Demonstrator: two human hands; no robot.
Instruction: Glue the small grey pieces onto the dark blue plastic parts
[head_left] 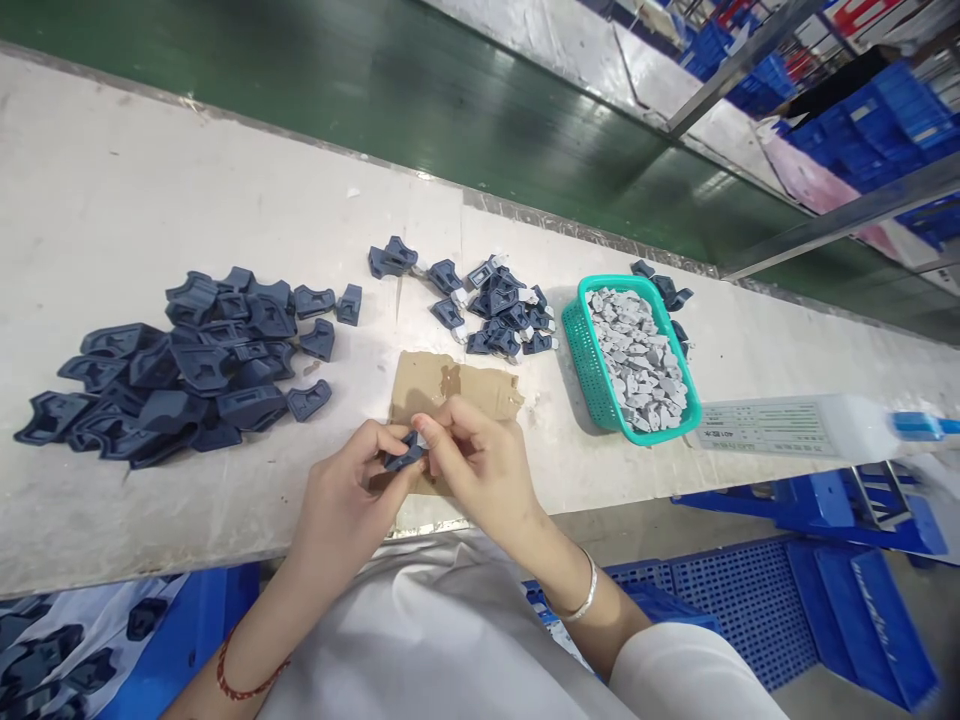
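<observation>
My left hand [352, 485] is closed round a small dark blue plastic part [405, 454], held over a piece of brown cardboard [457, 385] near the table's front edge. My right hand [480, 465] pinches at the right end of that same part, where a bit of something pale shows at the fingertips. To the left lies a large heap of dark blue parts [199, 360]. Beyond the cardboard sits a smaller group of dark blue parts [502, 305], several with light grey pieces attached. A green basket [592, 385] on the right holds many light grey pieces [637, 355].
A white bottle [795, 425] with a blue tip lies right of the basket. Behind the basket are a few more dark parts [664, 290]. A green conveyor belt [375, 100] runs past the far table edge. Blue crates [862, 610] stand below on the right.
</observation>
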